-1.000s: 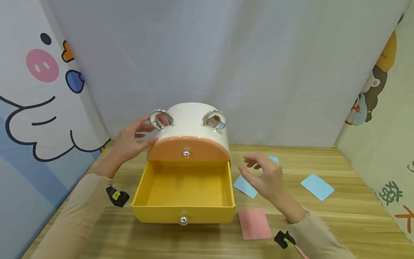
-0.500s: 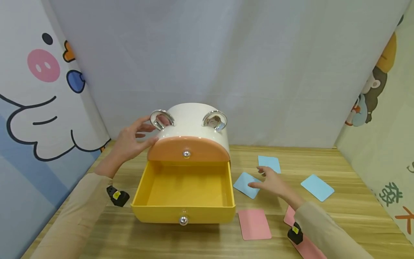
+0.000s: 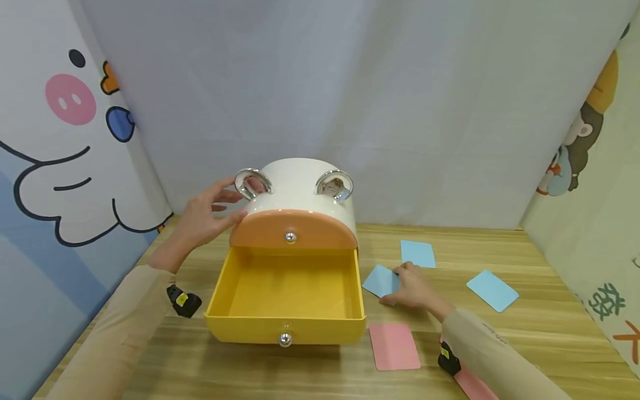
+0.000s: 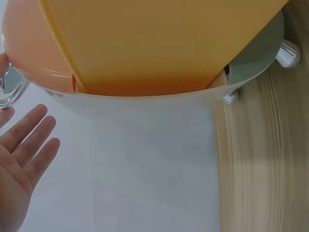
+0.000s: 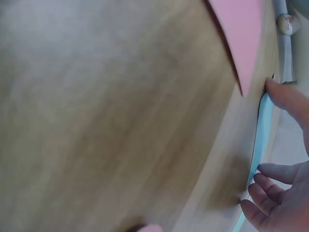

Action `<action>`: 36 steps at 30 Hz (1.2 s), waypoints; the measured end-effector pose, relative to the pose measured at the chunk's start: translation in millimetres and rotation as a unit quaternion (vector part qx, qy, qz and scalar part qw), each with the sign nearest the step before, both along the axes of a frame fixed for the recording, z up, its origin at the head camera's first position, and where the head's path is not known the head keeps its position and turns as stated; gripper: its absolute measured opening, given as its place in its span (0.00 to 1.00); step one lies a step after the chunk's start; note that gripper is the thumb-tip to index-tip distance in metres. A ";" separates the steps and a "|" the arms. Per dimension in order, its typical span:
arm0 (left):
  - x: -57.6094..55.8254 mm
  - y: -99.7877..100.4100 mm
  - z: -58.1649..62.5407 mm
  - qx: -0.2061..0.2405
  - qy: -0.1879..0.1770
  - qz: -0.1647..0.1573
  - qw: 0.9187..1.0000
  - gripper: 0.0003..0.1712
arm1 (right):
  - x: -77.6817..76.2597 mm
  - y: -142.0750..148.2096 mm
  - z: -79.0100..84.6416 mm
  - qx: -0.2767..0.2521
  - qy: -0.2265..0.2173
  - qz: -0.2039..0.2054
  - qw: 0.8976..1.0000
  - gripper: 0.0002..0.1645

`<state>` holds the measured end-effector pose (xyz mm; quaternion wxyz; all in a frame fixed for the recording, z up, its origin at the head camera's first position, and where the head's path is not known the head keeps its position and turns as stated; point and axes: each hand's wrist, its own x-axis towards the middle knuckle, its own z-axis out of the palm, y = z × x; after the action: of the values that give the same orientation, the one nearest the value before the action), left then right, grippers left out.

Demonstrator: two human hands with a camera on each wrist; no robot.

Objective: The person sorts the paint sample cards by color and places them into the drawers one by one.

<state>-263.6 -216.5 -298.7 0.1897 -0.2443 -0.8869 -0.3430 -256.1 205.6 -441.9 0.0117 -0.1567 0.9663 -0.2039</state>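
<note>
Right hand (image 3: pixel 414 289) is down on a blue card (image 3: pixel 381 281): thumb at one corner of its short end, fingertips at the other, gap between them about as wide as that end; can't tell whether they're clamped on it. Card lies on the wood-grain surface (image 3: pixel 440 328), just left of those fingers, long axis slanting from them out to the left and away from the person, one corner aimed at the yellow drawer (image 3: pixel 240 329). That drawer is left of the right fingers, pulled out under an orange front (image 3: pixel 265 233) of the white cabinet (image 3: pixel 300 180). Left hand (image 3: pixel 200 219): fingers spread, thumb touching the cabinet's left front edge, index by the chrome ear (image 3: pixel 242 180); the left wrist view has its other three fingers straight, tips apart. Second blue card (image 3: pixel 418 254) is just beyond the right fingers, third blue card (image 3: pixel 493 291) well to their right, long axis also slanted. Pink card (image 3: pixel 395 347) is on the person's side of the right fingers; another pink card (image 3: pixel 475 384) is partly under the right sleeve. Writing: green character (image 3: pixel 606 301) far right of the right fingers, can't read it reliably.
</note>
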 end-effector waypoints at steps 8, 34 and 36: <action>-1.0 0.9 -0.7 0.003 -0.001 -0.002 1.000 0.35 | -2.1 -0.2 0.6 -0.016 0.001 -0.008 1.000 0.44; -0.8 1.5 -1.8 0.006 -0.004 -0.003 1.000 0.35 | -5.0 58.3 64.1 -0.304 -0.207 0.045 0.929 0.27; -1.0 1.3 -2.0 0.007 0.000 -0.005 1.000 0.36 | -5.2 61.0 78.3 -0.314 -0.205 0.049 0.926 0.28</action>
<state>-264.6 -215.2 -300.7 0.1895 -0.2474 -0.8834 -0.3499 -261.3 266.6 -363.6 0.1698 -0.1548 0.8204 -0.5235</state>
